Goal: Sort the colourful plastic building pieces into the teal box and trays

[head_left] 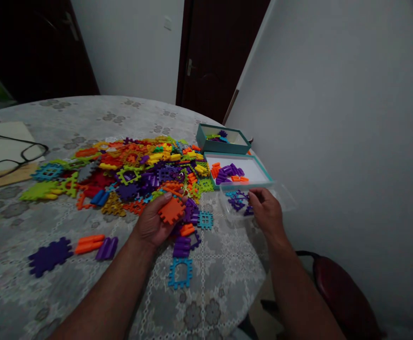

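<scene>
My left hand (pixel 155 221) is closed around an orange square interlocking building piece (pixel 172 210), with a thin orange piece above it at the fingertips. It hovers at the near edge of a big pile of coloured building pieces (pixel 128 175). My right hand (pixel 267 211) reaches over a clear plastic box (pixel 232 217), its thumb and fingers pinched at a purple interlocking piece (pixel 241 194). More purple pieces and a light blue one lie in that box. Below my left hand are a purple ribbed piece (pixel 182 247) and a blue square frame (pixel 180 274).
A teal box (pixel 223 146) holding some pieces stands at the back right, with its white-lined lid (pixel 257 170) before it carrying purple and orange pieces. At left, eyeglasses (pixel 15 160) rest on paper. A dark purple square (pixel 50 256) and orange tubes (pixel 89 243) lie nearer me.
</scene>
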Available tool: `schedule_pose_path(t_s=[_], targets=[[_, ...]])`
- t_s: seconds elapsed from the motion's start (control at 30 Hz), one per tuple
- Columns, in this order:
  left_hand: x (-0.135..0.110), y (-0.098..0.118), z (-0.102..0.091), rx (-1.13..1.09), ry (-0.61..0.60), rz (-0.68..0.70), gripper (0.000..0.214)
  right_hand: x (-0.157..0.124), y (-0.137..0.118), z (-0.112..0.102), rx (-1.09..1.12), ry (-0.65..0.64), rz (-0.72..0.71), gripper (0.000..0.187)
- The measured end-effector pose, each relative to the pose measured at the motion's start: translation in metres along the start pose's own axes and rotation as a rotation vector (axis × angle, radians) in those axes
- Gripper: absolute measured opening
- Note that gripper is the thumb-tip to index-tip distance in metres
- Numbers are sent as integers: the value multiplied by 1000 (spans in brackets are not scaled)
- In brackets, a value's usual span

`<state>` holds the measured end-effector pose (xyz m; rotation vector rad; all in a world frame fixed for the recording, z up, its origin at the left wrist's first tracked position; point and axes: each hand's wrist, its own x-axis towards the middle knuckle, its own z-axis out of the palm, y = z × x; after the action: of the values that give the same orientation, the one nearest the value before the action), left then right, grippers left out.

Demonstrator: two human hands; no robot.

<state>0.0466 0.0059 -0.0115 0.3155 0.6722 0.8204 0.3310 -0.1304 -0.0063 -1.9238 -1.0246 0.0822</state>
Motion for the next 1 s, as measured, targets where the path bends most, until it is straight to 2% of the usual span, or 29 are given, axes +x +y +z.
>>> schedule_pose_path(t_s=[0.13, 0.2, 0.27, 0.33, 0.4, 0.5, 0.6, 0.7, 0.8, 0.9, 1.0], targets=[[-1, -1, 1, 8, 10, -11, 26, 1, 16, -5, -185, 30, -92, 33], [-1, -2, 0, 14, 0, 7, 27, 0, 14, -3, -282, 64, -190, 34], [0, -4, -1, 23, -11, 33, 26, -4, 2, 3, -288, 76, -230, 34], [2, -6, -3, 36, -27, 59, 26, -13, -18, 12, -171, -17, -178, 33], [4, -9, -5, 41, -48, 99, 28, -25, -45, 24, -18, -190, -123, 31], [5, -14, -8, 48, -78, 163, 32, -45, -83, 49, 151, -399, -152, 28], [5, -17, -9, 67, -112, 184, 36, -59, -107, 75, 257, -531, -169, 30], [7, -18, -11, 21, -113, 186, 36, -67, -113, 94, 372, -579, -104, 29], [10, -17, -12, -54, -89, 148, 35, -70, -112, 100, 517, -630, 5, 32], [11, -14, -12, -90, -85, 100, 33, -65, -112, 91, 598, -711, 65, 33], [11, -13, -13, -88, -61, 99, 34, -42, -112, 77, 572, -652, 8, 34]])
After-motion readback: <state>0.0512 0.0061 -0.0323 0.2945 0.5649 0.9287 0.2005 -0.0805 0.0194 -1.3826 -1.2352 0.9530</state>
